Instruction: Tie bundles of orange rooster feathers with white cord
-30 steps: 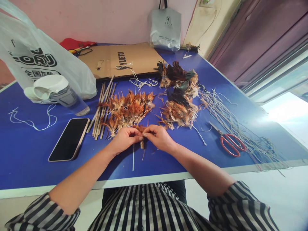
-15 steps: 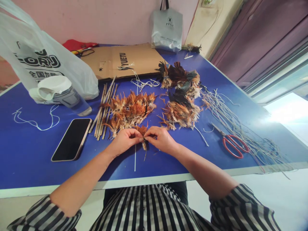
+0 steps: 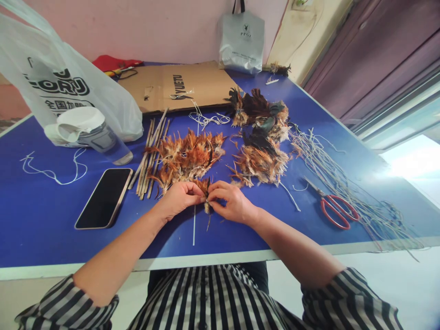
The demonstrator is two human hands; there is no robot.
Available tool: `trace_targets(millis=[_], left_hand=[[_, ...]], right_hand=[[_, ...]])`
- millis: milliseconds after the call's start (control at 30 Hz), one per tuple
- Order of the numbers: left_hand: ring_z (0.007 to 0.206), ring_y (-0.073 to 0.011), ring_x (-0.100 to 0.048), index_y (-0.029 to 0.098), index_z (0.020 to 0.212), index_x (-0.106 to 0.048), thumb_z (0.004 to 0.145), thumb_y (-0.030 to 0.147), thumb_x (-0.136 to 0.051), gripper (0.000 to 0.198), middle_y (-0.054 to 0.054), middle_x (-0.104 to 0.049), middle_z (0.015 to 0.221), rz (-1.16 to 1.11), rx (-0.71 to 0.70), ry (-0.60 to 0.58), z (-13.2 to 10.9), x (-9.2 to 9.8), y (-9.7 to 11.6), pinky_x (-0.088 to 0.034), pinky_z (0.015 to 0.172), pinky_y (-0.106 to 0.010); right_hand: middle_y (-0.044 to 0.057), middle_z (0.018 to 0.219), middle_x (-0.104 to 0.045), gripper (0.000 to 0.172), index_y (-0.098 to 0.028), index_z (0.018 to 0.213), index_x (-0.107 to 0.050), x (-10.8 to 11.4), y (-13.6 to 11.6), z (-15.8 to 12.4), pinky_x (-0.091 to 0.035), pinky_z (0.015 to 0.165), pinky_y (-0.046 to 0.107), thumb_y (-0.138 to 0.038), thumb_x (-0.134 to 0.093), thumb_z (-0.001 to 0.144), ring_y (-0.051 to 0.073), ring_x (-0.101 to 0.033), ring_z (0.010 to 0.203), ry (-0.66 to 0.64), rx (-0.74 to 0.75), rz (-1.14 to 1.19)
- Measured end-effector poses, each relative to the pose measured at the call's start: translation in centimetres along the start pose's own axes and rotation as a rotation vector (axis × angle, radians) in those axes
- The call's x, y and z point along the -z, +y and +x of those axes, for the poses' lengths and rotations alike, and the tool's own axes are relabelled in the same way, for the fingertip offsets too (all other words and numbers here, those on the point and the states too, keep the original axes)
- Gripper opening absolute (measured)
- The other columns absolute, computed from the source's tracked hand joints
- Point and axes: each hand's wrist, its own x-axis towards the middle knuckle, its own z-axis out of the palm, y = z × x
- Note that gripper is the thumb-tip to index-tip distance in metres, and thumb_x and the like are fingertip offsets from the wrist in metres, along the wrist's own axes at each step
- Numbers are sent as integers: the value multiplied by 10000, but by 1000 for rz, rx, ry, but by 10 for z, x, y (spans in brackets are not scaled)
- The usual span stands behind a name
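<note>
A small bunch of brown feathers (image 3: 206, 207) stands between my two hands, its pale quill ends pointing toward me. My left hand (image 3: 179, 200) pinches it from the left with thumb and forefinger. From the right, the fingertips of my right hand (image 3: 231, 201) close on the same bunch; part of it is hidden behind the fingers. Just beyond lies a pile of orange-brown feathers (image 3: 187, 153). A second pile of feathers (image 3: 261, 162), mixed with dark ones, lies to the right, with a white string (image 3: 289, 196) at its near edge.
Red-handled scissors (image 3: 338, 211) and a spread of loose strings (image 3: 330, 169) lie right. To the left are thin sticks (image 3: 150, 160), a phone (image 3: 103, 198), a clear cup (image 3: 106, 140) and a plastic bag (image 3: 113, 101). Behind are flat cardboard (image 3: 202, 85) and a silver bag (image 3: 241, 43).
My right thumb and forefinger have shifted and spread slightly around the feather bunch, and a dark feather now shows upright in it. My left hand keeps its pinch. The view has turned slightly.
</note>
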Motion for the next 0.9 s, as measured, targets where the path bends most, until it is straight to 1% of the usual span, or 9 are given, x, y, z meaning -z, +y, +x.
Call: trace_targets(millis=[133, 267, 367, 467, 600, 733, 800, 900], left_hand=[[590, -105, -544, 122, 665, -620, 559, 267, -745, 219, -7, -641, 653, 11, 3, 2, -2, -1, 1, -408, 592, -222], [561, -88, -523, 121, 645, -611, 549, 251, -747, 211, 10, -618, 616, 9, 7, 2, -2, -2, 2, -393, 570, -206], [546, -80, -510, 118, 647, -605, 551, 254, -748, 219, 16, -603, 606, 14, -9, 1, -2, -1, 1, -387, 556, -200], [550, -79, -513, 116, 663, -606, 564, 260, -742, 221, 11, -605, 619, 29, -38, 7, -2, -1, -2, -394, 555, -199], [517, -65, -487, 119, 695, -598, 591, 257, -727, 216, 24, -577, 594, 42, -80, 26, -5, -3, -4, -380, 518, -184], [541, -66, -501, 128, 717, -581, 618, 247, -711, 202, 24, -579, 625, 64, -155, 29, -7, -5, -7, -407, 537, -178], [568, -72, -524, 135, 733, -581, 647, 247, -688, 176, 18, -592, 656, 113, -208, 39, -8, -6, -9, -428, 563, -181], [596, -83, -552, 146, 758, -584, 695, 237, -640, 124, 10, -608, 680, 208, -288, 45, -10, -5, -12, -448, 589, -184]], right_hand=[[64, 903, -570, 122, -172, 813, -619, 2, 2, 0, -464, 759, 258, -116, -514, 785, 136, -549, 838, -31, 52, -50], [68, 898, -567, 140, -164, 782, -627, 1, 1, -1, -458, 737, 252, -124, -496, 806, 131, -544, 808, -56, 79, -117], [68, 885, -569, 144, -164, 774, -633, 0, 0, -1, -459, 727, 253, -132, -497, 810, 130, -544, 795, -56, 81, -120], [64, 881, -576, 106, -168, 809, -635, 1, 0, 0, -466, 735, 255, -147, -533, 790, 128, -554, 792, -17, 50, -40], [56, 835, -602, 147, -158, 867, -642, 0, 3, 4, -468, 684, 238, -121, -533, 775, 118, -560, 739, 33, -60, 37], [42, 775, -621, 147, -155, 847, -659, -3, 6, 5, -450, 659, 227, -121, -545, 761, 111, -554, 688, -2, -114, 2], [37, 752, -625, 135, -157, 820, -666, -4, 7, 4, -440, 664, 226, -129, -546, 764, 116, -558, 699, -23, -119, -39], [33, 773, -635, 129, -167, 798, -672, -5, 7, 4, -430, 683, 222, -136, -552, 765, 120, -572, 739, -74, -112, -80]])
